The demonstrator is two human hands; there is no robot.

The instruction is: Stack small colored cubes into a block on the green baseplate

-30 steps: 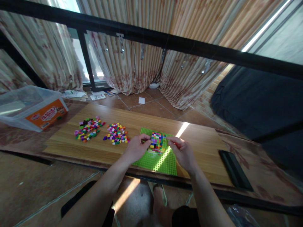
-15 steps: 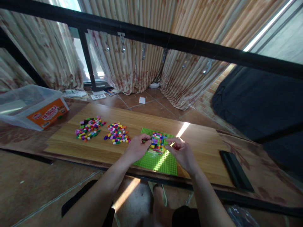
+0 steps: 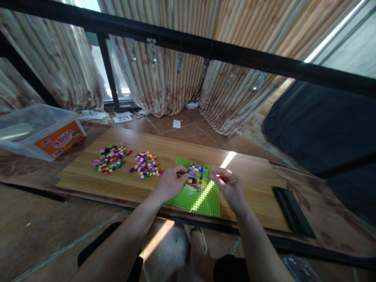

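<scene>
A green studded baseplate (image 3: 202, 205) lies on the wooden board, with a block of small multicoloured toy bricks (image 3: 196, 175) near its far half. My left hand (image 3: 172, 184) is at the block's left side, thumb and forefinger curled close together at its edge. Whatever lies between those fingertips is too small to make out. To the right of the block, my right hand (image 3: 230, 188) hovers over the baseplate's right edge. Its thumb and forefinger are nearly together, and anything between them cannot be made out.
Two piles of loose bricks, one farther left (image 3: 111, 158) and one nearer (image 3: 145, 165), lie on the wooden board (image 3: 176, 149). A clear plastic tub (image 3: 44, 131) with an orange label stands at the left. A dark oblong object (image 3: 293, 211) rests at the board's right end.
My right hand has moved slightly right, away from the block's right edge, showing more of the bricks there. My left hand stays almost where it was.
</scene>
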